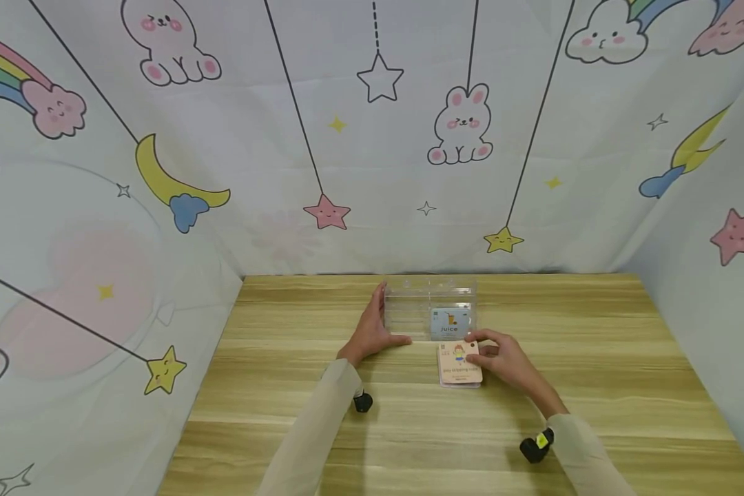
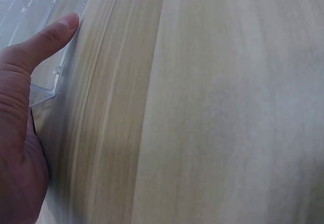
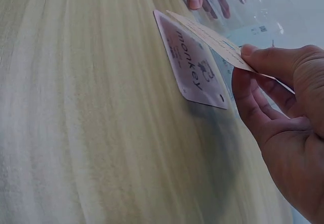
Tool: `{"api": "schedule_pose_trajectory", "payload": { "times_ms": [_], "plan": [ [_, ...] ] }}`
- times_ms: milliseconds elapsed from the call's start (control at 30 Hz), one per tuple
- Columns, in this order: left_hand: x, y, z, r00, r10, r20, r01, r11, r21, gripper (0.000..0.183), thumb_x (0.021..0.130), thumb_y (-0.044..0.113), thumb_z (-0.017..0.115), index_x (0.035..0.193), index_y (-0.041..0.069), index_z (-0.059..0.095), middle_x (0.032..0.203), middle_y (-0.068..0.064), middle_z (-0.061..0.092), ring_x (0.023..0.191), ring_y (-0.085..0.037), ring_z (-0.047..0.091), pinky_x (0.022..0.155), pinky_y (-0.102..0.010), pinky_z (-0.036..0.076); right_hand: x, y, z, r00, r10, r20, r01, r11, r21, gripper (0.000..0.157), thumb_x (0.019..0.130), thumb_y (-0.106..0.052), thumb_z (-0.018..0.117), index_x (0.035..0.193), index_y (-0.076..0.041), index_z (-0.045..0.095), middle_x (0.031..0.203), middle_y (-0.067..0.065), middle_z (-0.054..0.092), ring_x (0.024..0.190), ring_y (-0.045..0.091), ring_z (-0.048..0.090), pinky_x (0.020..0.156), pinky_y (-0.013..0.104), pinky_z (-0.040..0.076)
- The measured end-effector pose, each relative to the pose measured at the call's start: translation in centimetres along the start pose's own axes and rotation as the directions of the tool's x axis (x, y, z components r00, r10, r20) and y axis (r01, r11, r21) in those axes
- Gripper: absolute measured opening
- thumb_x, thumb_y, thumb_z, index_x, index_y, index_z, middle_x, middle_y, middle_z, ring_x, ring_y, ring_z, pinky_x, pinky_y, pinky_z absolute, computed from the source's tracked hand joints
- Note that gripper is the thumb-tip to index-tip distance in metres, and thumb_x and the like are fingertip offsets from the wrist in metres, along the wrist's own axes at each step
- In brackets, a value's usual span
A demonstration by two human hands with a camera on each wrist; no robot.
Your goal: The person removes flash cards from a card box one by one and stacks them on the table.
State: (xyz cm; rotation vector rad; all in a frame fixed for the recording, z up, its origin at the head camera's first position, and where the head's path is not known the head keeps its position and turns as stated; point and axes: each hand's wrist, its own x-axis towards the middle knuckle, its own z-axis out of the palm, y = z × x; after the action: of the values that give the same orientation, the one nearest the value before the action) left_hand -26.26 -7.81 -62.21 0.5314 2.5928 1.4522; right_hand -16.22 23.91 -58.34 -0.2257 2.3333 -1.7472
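A clear plastic divided box (image 1: 407, 313) stands on the table, with a blue card reading "juice" (image 1: 450, 322) in its right compartment. My left hand (image 1: 372, 331) touches the left side of the box with its fingers, and its straight thumb lies along the front edge. In front of the box, my right hand (image 1: 501, 357) pinches a peach card (image 1: 455, 365) with a child drawn on it. The right wrist view shows that peach card (image 3: 217, 41) tilted above a pink card reading "monkey" (image 3: 190, 64), which lies on the wood.
The wood-grain table (image 1: 297, 427) runs up to a white cloth backdrop (image 1: 403, 241) printed with stars and animals. Similar cloth hangs along the left and right sides. A dark camera is worn on each wrist.
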Motion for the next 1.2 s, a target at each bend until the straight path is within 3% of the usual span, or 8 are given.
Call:
{"api": "schedule_pose_trajectory", "payload": {
  "times_ms": [133, 367, 567, 733, 1000, 1200],
  "plan": [
    [0.0, -0.1, 0.0, 1.0, 0.002, 0.0, -0.002, 1.0, -0.004, 0.143, 0.067, 0.031, 0.101, 0.167, 0.024, -0.001, 0.173, -0.003, 0.013, 0.155, -0.015, 0.021, 0.122, -0.028, 0.027, 0.0, 0.5, 0.1, 1.0, 0.006, 0.02, -0.006, 1.0, 0.014, 0.035, 0.093, -0.002, 0.077, 0.125, 0.005, 0.065, 0.136, 0.03, 0.058, 0.099, 0.031, 0.072, 0.072, 0.033, 0.062],
    [-0.1, 0.1, 0.0, 1.0, -0.005, 0.002, 0.005, 1.0, -0.01, 0.142, 0.068, 0.032, 0.101, 0.168, 0.02, 0.001, 0.173, -0.004, 0.013, 0.156, -0.017, 0.021, 0.123, -0.031, 0.027, 0.0, 1.1, 0.2, 0.999, 0.005, 0.032, -0.005, 1.0, -0.012, 0.035, 0.093, -0.003, 0.077, 0.125, 0.006, 0.065, 0.126, 0.026, 0.063, 0.086, 0.018, 0.07, 0.066, 0.027, 0.059],
    [-0.2, 0.3, -0.1, 1.0, -0.016, 0.012, 0.016, 1.0, -0.008, 0.143, 0.068, 0.031, 0.101, 0.167, 0.024, -0.001, 0.173, -0.003, 0.012, 0.156, -0.017, 0.02, 0.123, -0.03, 0.026, 0.1, 1.4, 0.3, 1.0, -0.023, 0.009, 0.024, 0.991, -0.13, 0.035, 0.092, -0.005, 0.079, 0.124, 0.002, 0.067, 0.107, 0.015, 0.071, 0.079, 0.016, 0.066, 0.065, 0.024, 0.055],
    [-0.1, 0.2, -0.1, 1.0, -0.01, 0.016, 0.01, 1.0, -0.004, 0.143, 0.068, 0.031, 0.101, 0.167, 0.022, -0.002, 0.173, -0.003, 0.011, 0.156, -0.017, 0.019, 0.123, -0.03, 0.026, 0.1, 1.6, 0.5, 0.999, -0.054, 0.003, 0.054, 0.977, -0.208, 0.037, 0.09, -0.006, 0.082, 0.123, 0.0, 0.068, 0.093, 0.007, 0.068, 0.075, 0.015, 0.061, 0.062, 0.024, 0.052],
    [0.0, -0.1, 0.0, 1.0, 0.015, 0.009, -0.015, 1.0, -0.006, 0.143, 0.068, 0.034, 0.101, 0.167, 0.023, -0.001, 0.173, -0.004, 0.013, 0.156, -0.018, 0.021, 0.123, -0.032, 0.028, 0.1, 1.6, 0.8, 0.988, -0.156, 0.006, 0.15, 0.935, -0.321, 0.039, 0.085, -0.012, 0.087, 0.12, -0.004, 0.071, 0.097, 0.004, 0.064, 0.078, 0.016, 0.054, 0.065, 0.025, 0.046],
    [0.1, -0.3, 0.0, 1.0, 0.009, 0.003, -0.009, 1.0, 0.002, 0.142, 0.068, 0.035, 0.101, 0.167, 0.023, 0.0, 0.173, -0.005, 0.014, 0.156, -0.018, 0.022, 0.123, -0.032, 0.028, 0.0, 1.5, 1.0, 0.975, -0.223, 0.015, 0.208, 0.881, -0.426, 0.043, 0.083, -0.018, 0.09, 0.12, -0.004, 0.071, 0.107, 0.003, 0.067, 0.089, 0.02, 0.052, 0.076, 0.032, 0.044]
  ]
}}
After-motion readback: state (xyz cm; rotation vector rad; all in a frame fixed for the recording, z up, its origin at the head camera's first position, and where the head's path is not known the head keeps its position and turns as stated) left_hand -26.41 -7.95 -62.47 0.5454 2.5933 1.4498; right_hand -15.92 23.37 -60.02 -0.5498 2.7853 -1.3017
